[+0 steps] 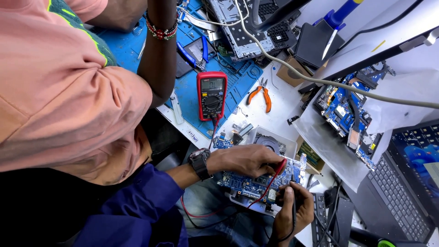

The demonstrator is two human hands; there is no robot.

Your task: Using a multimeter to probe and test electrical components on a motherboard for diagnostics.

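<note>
Head view, left fingers [263,161] pinching red probe [277,170] on blue circuit board [244,183]; right fingers [287,194] gripping black probe [292,201]

**Board and probes, lower centre of frame**

Blue circuit board [256,180]: lies roughly flat, long axis tilted slightly, densely populated with small components and a dark chip. Red probe [278,168]: slanted across the board, tip down on it, red lead trailing lower left. Black probe [292,192]: near board's lower right edge, tip contact not discernible.
</note>
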